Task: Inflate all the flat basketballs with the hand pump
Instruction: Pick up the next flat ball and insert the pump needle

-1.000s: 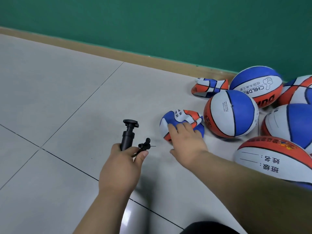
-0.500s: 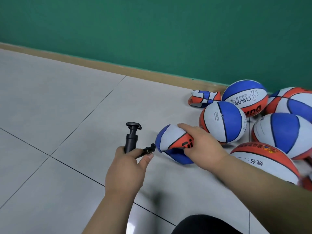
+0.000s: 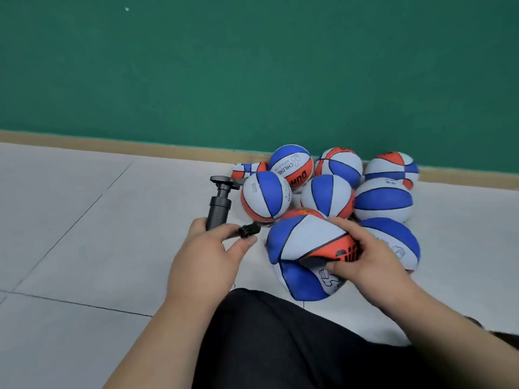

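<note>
My left hand (image 3: 206, 258) grips the black hand pump (image 3: 219, 205), which stands nearly upright with its T-handle on top and its black nozzle (image 3: 249, 229) sticking out past my thumb. My right hand (image 3: 366, 255) holds a flat, folded blue, white and orange basketball (image 3: 302, 248) above my knee, fingers curled over its top and thumb pressed into the crease. The nozzle is a short gap left of this ball. A second flat ball (image 3: 247, 169) lies crumpled by the baseboard.
Several round blue, white and orange basketballs (image 3: 327, 193) crowd the floor against the green wall (image 3: 252, 66) and wooden baseboard (image 3: 112, 143). Grey floor tiles (image 3: 70, 220) stretch to the left. My dark trouser leg (image 3: 280, 341) fills the lower middle.
My right hand has picked the flat ball off the floor and brought it toward me. The pump in my left hand came along, and the view tilted up toward the wall.
</note>
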